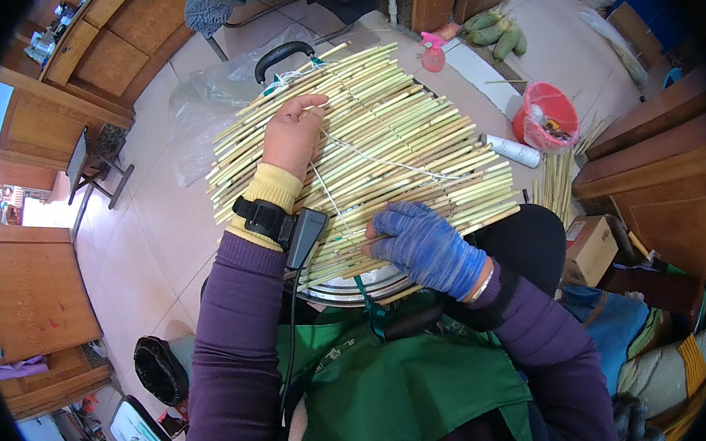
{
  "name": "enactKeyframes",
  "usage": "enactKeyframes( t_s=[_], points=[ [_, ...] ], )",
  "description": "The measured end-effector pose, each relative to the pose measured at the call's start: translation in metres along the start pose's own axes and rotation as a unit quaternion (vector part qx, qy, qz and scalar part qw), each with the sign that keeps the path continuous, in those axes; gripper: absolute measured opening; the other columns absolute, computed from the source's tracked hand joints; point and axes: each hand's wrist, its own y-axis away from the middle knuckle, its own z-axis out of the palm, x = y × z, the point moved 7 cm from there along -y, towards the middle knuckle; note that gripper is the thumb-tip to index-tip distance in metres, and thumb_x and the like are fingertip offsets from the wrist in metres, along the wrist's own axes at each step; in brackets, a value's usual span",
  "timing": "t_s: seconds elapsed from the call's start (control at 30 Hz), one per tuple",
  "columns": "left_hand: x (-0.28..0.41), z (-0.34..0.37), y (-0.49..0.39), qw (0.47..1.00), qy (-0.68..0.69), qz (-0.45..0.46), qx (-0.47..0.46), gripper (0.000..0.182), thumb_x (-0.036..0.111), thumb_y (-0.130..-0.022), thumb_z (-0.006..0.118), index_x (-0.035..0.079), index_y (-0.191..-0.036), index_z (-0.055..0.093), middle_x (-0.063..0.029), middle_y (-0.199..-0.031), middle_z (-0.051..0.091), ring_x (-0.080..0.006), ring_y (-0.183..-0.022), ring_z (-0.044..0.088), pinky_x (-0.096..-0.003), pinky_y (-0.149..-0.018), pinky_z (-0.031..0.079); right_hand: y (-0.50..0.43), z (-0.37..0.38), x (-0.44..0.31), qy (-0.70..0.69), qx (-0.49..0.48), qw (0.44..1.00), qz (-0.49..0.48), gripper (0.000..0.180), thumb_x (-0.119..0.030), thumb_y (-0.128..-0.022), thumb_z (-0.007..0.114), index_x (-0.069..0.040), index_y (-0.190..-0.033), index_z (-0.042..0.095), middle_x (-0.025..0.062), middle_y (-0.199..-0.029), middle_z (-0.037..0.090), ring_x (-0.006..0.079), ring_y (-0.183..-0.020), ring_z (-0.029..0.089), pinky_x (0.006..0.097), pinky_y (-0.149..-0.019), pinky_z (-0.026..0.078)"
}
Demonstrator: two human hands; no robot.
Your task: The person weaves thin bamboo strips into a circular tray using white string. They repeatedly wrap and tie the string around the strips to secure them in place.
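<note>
A mat of pale green plant stalks, laid side by side and bound by rows of stitching, lies across a round metal pan over my lap. Above the mat's left part is my left hand, bare, its fingers curled around white thread. From that hand one length of thread crosses the mat to the right and another runs down to the stalks beside my right hand. That hand wears a blue fingerless glove, its fingertips closed on stalks near the mat's lower edge; the exact grip is partly hidden.
A black handle rises behind the mat. On the tiled floor are a pink spray bottle, a white thread spool, a red bucket and loose stalks. A cardboard box stands at right, near piled fabric.
</note>
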Motion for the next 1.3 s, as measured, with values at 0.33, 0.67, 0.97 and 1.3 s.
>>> enactKeyframes(
  t_s=[0.33, 0.67, 0.97, 1.3],
  points=[
    [0.006, -0.028, -0.012, 1.0, 0.01, 0.012, 0.02, 0.021, 0.007, -0.096, 0.054, 0.001, -0.115, 0.061, 0.0056, -0.065, 0.043, -0.0044, -0.048, 0.033, -0.0215, -0.042, 0.027, 0.0, 0.003, 0.003, -0.012, -0.011, 1.0, 0.004, 0.019, -0.017, -0.08, 0.066, -0.014, -0.097, 0.072, 0.0045, -0.103, 0.064, 0.0267, -0.098, 0.061, 0.0377, -0.09, 0.048],
    [0.074, -0.019, 0.004, 0.996, -0.018, 0.087, -0.031, 0.024, 0.016, -0.097, 0.056, 0.001, -0.115, 0.062, 0.0042, -0.067, 0.049, -0.0051, -0.056, 0.043, -0.0208, -0.05, 0.037, -0.002, -0.006, 0.01, -0.139, 0.056, 0.989, 0.01, 0.019, -0.01, -0.086, 0.066, -0.008, -0.104, 0.07, 0.0076, -0.101, 0.067, 0.0276, -0.101, 0.063, 0.0377, -0.091, 0.05],
    [0.126, 0.051, 0.097, 0.952, -0.035, 0.232, -0.194, 0.035, 0.016, -0.095, 0.061, 0.0, -0.126, 0.059, -0.0089, -0.109, 0.066, -0.0167, -0.099, 0.063, -0.0274, -0.093, 0.047, -0.045, -0.01, -0.003, -0.577, -0.088, 0.788, 0.193, 0.048, -0.02, -0.094, 0.06, 0.001, -0.135, 0.047, 0.0124, -0.105, 0.066, 0.017, -0.094, 0.067, 0.0271, -0.077, 0.056],
    [0.012, 0.029, 0.192, 0.775, -0.496, 0.391, -0.023, 0.02, 0.001, -0.076, 0.07, 0.0, -0.096, 0.067, -0.0133, -0.097, 0.065, -0.0318, -0.089, 0.06, -0.04, -0.079, 0.05, -0.082, -0.02, 0.034, -0.419, -0.103, 0.854, 0.291, 0.031, -0.027, -0.101, 0.051, -0.002, -0.114, 0.063, 0.0067, -0.082, 0.067, 0.013, -0.074, 0.065, 0.0231, -0.061, 0.054]
  ],
)
